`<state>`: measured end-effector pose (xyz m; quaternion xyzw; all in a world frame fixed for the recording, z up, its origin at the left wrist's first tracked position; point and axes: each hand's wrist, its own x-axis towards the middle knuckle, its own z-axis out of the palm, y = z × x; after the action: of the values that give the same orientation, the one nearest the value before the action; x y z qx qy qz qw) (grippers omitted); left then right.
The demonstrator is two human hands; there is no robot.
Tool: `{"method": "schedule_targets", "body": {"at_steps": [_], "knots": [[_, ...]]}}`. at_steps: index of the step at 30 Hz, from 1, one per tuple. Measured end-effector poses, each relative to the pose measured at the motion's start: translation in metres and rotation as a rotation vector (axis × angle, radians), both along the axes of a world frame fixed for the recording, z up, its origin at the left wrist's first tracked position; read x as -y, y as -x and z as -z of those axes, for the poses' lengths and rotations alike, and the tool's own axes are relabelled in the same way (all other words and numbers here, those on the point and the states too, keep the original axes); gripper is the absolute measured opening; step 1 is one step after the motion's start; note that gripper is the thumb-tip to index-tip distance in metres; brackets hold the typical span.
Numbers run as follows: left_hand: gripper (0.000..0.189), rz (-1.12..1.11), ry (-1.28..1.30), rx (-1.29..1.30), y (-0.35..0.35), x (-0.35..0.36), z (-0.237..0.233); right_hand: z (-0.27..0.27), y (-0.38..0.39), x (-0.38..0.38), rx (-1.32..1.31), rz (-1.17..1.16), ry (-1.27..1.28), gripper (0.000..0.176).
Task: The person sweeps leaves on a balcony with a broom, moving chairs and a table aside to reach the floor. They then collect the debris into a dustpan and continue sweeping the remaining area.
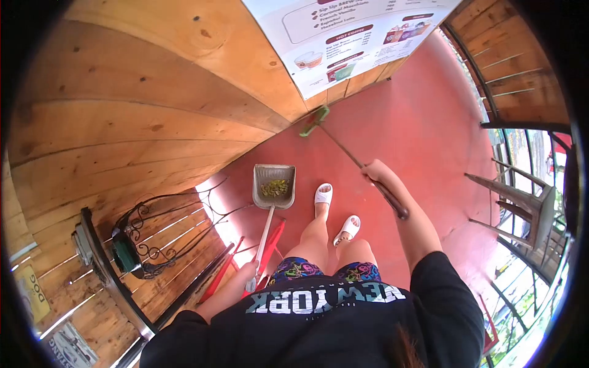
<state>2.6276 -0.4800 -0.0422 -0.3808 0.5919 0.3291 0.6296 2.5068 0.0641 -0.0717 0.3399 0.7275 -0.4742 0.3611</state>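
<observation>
My left hand [247,270] is closed around the pale handle of a long-handled dustpan [274,168]. The pan rests on the red floor, and a small pile of green and yellowish leaves [274,187] lies in it. In my right hand [376,172] is the dark stick of a broom [339,143], its lower end running back along my forearm. The broom's green head [315,121] is at the foot of the wooden wall, slightly blurred. Both of my feet, in white slides [323,194], stand between the pan and the broom.
A wooden plank wall [153,80] with a printed menu board [356,37] rises ahead. On the left are a black scrollwork metal stand [141,239] and a red folding frame [270,248]. A wooden stool [531,208] stands to the right on the red floor [423,147].
</observation>
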Motion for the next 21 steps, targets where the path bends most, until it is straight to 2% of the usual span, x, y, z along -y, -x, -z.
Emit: {"method": "schedule_targets", "body": {"at_steps": [1,2,5,8,9,11,15,18,19,21], "knots": [[0.033,-0.093,0.04,0.015,0.005,-0.008,-0.005,0.002,0.015,0.005,0.006,-0.035,-0.014,0.015],[0.033,-0.076,0.047,0.005,0.009,-0.009,-0.002,0.004,0.026,0.001,0.012,-0.069,-0.031,0.015],[0.033,-0.042,0.089,0.022,0.022,-0.019,0.001,0.051,0.032,-0.021,0.073,0.107,0.05,0.015],[0.026,-0.003,0.095,0.012,0.046,-0.048,-0.038,0.013,0.003,-0.021,0.107,0.151,-0.004,0.014],[0.026,-0.063,0.063,0.03,0.045,-0.044,-0.035,0.006,-0.01,-0.02,0.08,0.169,0.008,0.014],[0.025,-0.02,0.079,-0.007,0.043,-0.043,-0.032,-0.007,-0.028,-0.018,0.025,0.204,0.031,0.014],[0.028,0.081,0.078,-0.039,0.046,-0.045,-0.018,-0.003,0.002,0.003,0.018,-0.003,-0.052,0.015],[0.031,0.062,0.054,-0.01,0.051,-0.043,-0.007,0.019,0.02,0.003,0.072,0.025,-0.077,0.017],[0.031,0.067,0.033,-0.008,0.051,-0.039,-0.002,0.026,0.012,-0.003,0.075,0.173,-0.008,0.017],[0.031,0.044,0.031,0.01,0.049,-0.034,0.007,0.022,-0.011,-0.02,0.071,0.104,-0.066,0.015]]}}
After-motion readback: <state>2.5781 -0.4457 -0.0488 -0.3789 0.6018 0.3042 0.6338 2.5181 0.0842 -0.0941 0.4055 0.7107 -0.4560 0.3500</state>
